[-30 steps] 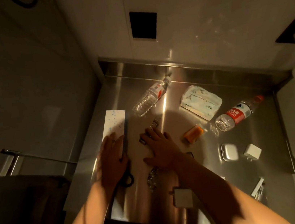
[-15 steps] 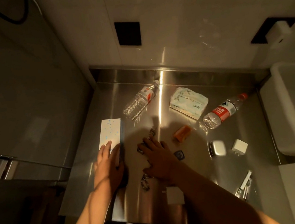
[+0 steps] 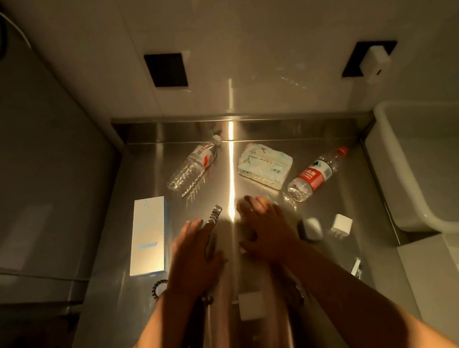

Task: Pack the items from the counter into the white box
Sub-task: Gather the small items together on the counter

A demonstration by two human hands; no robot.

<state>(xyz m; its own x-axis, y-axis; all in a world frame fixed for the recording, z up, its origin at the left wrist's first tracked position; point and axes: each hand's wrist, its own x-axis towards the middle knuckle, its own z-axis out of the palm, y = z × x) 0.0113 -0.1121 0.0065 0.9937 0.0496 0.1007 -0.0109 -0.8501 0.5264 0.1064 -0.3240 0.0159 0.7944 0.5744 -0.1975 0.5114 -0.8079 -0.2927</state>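
Note:
My left hand (image 3: 195, 252) lies palm down on the steel counter (image 3: 352, 195) with fingers apart, its fingertips on a metal watch band (image 3: 215, 213) that sticks out beyond them. My right hand (image 3: 265, 227) is blurred, fingers spread and a little curled, pressed down just to the right; whatever is under it is hidden. The white box (image 3: 447, 202), a deep tub, stands at the right beyond the counter's edge. On the counter lie a long white-and-blue carton (image 3: 148, 235), a clear bottle (image 3: 191, 164), a tissue pack (image 3: 264, 166) and a red-label bottle (image 3: 315, 175).
Right of my right hand lie a small earbud case (image 3: 311, 228) and a white charger plug (image 3: 341, 224). A white cube (image 3: 251, 305) sits between my forearms, a dark beaded band (image 3: 160, 288) by my left wrist. A wall with black sockets rises behind.
My left hand left the long carton and slid right onto the watch band. My right hand moved right over the spot where the orange item lay, which no longer shows.

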